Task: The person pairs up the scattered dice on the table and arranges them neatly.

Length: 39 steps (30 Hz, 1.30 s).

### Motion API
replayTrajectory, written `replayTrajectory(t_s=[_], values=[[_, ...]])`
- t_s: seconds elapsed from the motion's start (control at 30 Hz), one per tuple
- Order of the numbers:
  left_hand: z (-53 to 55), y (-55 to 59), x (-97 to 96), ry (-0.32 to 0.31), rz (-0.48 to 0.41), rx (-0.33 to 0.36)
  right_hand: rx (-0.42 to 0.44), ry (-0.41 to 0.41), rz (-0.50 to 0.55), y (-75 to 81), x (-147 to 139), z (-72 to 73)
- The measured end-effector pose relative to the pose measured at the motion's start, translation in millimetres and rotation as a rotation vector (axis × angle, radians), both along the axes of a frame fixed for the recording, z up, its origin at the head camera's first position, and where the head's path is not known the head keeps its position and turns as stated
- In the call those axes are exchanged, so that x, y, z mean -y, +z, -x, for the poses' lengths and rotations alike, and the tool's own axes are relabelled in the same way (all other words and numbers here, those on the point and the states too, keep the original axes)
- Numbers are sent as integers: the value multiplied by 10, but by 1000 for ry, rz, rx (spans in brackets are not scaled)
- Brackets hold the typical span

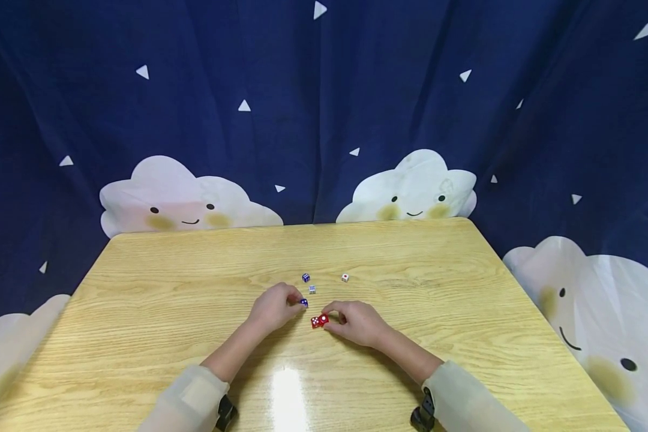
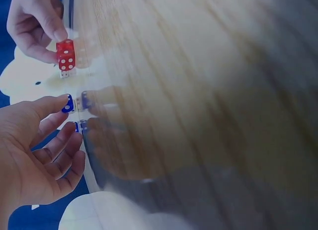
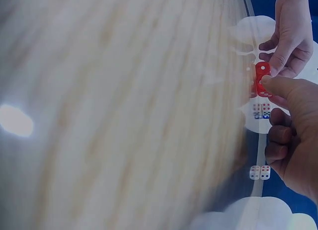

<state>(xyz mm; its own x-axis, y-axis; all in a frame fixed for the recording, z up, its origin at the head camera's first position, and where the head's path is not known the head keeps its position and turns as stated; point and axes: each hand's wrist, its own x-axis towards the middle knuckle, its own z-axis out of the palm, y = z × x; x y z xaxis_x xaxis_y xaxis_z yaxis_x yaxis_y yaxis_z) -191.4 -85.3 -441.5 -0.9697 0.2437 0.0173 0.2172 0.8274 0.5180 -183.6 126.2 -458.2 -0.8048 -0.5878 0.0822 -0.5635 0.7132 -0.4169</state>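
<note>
My left hand (image 1: 276, 309) pinches a blue die (image 1: 304, 303) between thumb and finger; the left wrist view shows this blue die (image 2: 68, 104) at the thumb tip, the other fingers loosely bent. To its right, my right hand (image 1: 359, 323) pinches a red die (image 1: 324, 318) by its sides. A second red die (image 1: 315, 322) sits directly against it on the left. In the right wrist view, my right thumb (image 3: 280, 86) covers part of the held red die. Both red dice look to be on the tabletop.
Beyond the hands lie a second blue die (image 1: 305, 278), a white die (image 1: 312, 290) and another white die (image 1: 345, 278) with a red dot. The wooden table (image 1: 194, 264) ends at a dark blue curtain (image 1: 302, 120) printed with clouds.
</note>
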Motion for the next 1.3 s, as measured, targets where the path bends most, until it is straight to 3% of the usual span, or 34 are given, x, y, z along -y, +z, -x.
replayTrajectory(t_s=[1.3], values=[[-27, -51, -84, -73, -21, 16, -8, -9, 7, 1, 17, 14]])
